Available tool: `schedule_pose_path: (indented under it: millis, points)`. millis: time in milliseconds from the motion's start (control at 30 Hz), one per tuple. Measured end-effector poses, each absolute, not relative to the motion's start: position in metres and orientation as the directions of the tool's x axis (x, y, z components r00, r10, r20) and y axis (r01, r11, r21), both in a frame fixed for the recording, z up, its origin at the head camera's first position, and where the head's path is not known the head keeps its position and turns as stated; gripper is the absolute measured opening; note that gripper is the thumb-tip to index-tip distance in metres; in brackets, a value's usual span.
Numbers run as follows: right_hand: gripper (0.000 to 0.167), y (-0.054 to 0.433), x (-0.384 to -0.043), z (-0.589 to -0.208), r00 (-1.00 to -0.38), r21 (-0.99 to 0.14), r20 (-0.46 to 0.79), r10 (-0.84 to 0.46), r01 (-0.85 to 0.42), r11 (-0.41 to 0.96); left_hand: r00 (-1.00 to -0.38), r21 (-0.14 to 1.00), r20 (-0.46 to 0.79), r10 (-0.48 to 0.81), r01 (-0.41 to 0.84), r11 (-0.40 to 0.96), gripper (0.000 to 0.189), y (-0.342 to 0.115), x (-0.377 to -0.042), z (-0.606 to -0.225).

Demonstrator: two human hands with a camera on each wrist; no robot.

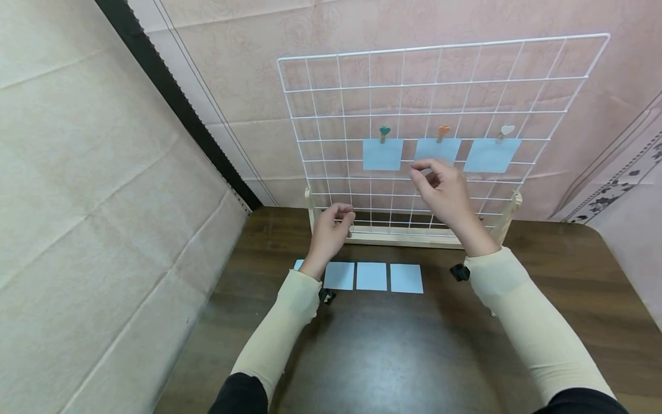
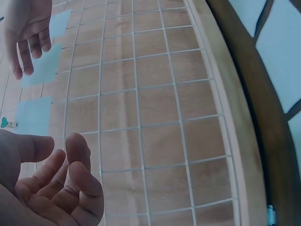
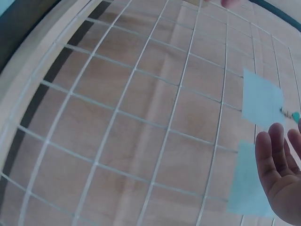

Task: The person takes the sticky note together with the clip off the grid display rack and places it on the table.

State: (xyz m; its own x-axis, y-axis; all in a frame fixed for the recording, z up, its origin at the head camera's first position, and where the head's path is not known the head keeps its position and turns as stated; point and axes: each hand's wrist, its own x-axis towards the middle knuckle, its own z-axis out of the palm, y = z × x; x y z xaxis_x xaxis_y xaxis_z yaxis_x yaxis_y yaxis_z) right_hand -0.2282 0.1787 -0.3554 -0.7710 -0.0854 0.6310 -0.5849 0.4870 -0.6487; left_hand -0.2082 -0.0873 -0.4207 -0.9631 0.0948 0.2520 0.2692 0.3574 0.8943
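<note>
A white wire grid (image 1: pixel 331 118) stands upright in a wooden base (image 1: pixel 403 238). Three light blue paper squares hang on it: the left one (image 1: pixel 383 155) by a green heart clip (image 1: pixel 385 131), the middle one (image 1: pixel 437 149) by an orange heart clip (image 1: pixel 443 131), the right one (image 1: pixel 492 156) by a white heart clip (image 1: pixel 507 130). My right hand (image 1: pixel 446 190) hovers before the middle square, overlapping its lower edge in the head view, fingers loosely bent. Lower left, my left hand (image 1: pixel 331 230) is near the grid's bottom with relaxed, curled fingers. Nothing shows in either hand.
Several more blue paper squares (image 1: pixel 371 276) lie in a row on the dark wooden table (image 1: pixel 362 356); my left wrist partly covers the leftmost. A patterned cloth wall (image 1: pixel 227 69) rises behind the grid, and a pale covered panel (image 1: pixel 103 230) borders the left side.
</note>
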Motion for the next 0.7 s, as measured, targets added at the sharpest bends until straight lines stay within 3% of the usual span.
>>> schedule_pose_path:
  millis: [133, 367, 700]
  points:
    - [0.023, 0.172, -0.234, -0.347, -0.743, -0.615, 0.663, -0.092, -0.611, 0.499, -0.959, 0.892, 0.266, 0.1, 0.284, 0.352, 0.027, -0.082, -0.213, -0.412]
    - [0.027, 0.165, -0.239, -0.333, -0.758, -0.641, 0.648, -0.081, -0.599, 0.48, -0.949, 0.872, 0.298, 0.105, 0.315, 0.374, 0.03, -0.071, -0.222, -0.401]
    - [0.03, 0.156, -0.254, -0.315, -0.749, -0.641, 0.658, -0.075, -0.61, 0.466, -0.932, 0.886, 0.343, 0.117, 0.362, 0.289, 0.027, -0.07, -0.237, -0.383]
